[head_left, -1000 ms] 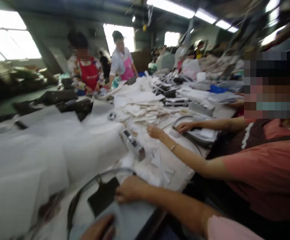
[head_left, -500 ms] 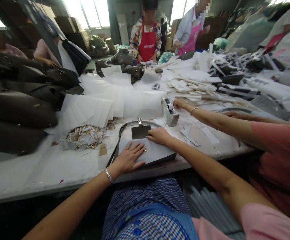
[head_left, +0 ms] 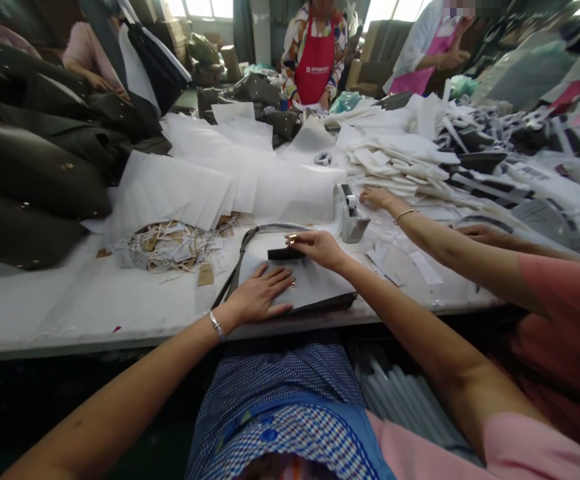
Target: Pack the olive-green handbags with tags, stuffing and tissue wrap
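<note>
In the head view, the left hand (head_left: 263, 293) lies flat with its fingers spread, gripping nothing and pressing on a pale sheet (head_left: 320, 280) that covers most of a dark bag (head_left: 327, 305). A small gold-coloured fitting (head_left: 293, 283) shows just beside its fingertips. The right hand (head_left: 324, 249) has its fingers drawn together with the thumb, pinching the raised end of a dark flap (head_left: 283, 254) where a gold-coloured clasp (head_left: 291, 238) shows. The bag lies near the front edge of the white surface (head_left: 145, 297), directly before the person, its dark strap (head_left: 237, 263) curving around the left side and behind. Beyond the right hand, a tape dispenser (head_left: 355, 228) stands near, with a co-worker's hand (head_left: 377, 198) just past it; that person's forearm bounds the room on the right. To the left, a heap of tags (head_left: 173, 248) sits apart from the strap, and the surface shows between it and the front edge. Behind, fanned white sheets (head_left: 180, 190) close off the far side, well short of the bag.
</note>
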The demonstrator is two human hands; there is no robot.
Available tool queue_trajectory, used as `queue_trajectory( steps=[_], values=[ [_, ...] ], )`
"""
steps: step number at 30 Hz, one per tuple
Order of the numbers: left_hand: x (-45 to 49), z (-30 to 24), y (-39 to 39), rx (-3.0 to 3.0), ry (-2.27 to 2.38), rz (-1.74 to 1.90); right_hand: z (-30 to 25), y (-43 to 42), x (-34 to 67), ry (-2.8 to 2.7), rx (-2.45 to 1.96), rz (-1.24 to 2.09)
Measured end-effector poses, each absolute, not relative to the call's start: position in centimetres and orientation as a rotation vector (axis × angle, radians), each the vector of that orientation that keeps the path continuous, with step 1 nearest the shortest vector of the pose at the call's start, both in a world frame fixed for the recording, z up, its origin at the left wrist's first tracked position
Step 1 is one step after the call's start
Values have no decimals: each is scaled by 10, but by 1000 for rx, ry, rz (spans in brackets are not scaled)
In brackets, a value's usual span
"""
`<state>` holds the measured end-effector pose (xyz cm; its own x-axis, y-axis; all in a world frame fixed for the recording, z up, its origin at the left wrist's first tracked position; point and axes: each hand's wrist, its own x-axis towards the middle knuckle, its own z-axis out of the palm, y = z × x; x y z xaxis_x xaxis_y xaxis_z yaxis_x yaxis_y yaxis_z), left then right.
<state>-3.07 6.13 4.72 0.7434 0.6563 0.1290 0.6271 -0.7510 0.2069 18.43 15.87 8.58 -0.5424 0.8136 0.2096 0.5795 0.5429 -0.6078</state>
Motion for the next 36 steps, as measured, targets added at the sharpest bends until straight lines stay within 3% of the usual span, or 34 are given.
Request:
queue_trajectory(
  steps=[5,12,16,20,36],
  values=[
    [-33,45,62,2811,993,427,53,104,219,-2420,-676,767],
    [-37,39,47,2929,943,765,20,96,219,-2482,-621,674],
    [-34,39,44,2991,625,694,20,98,218,-2510,-631,664],
    [-29,42,40,2890,662,599,30,103,214,-2565,-586,629],
    [-37,25,52,3183,582,694,46,115,193,-2930,-623,-159]
  ],
)
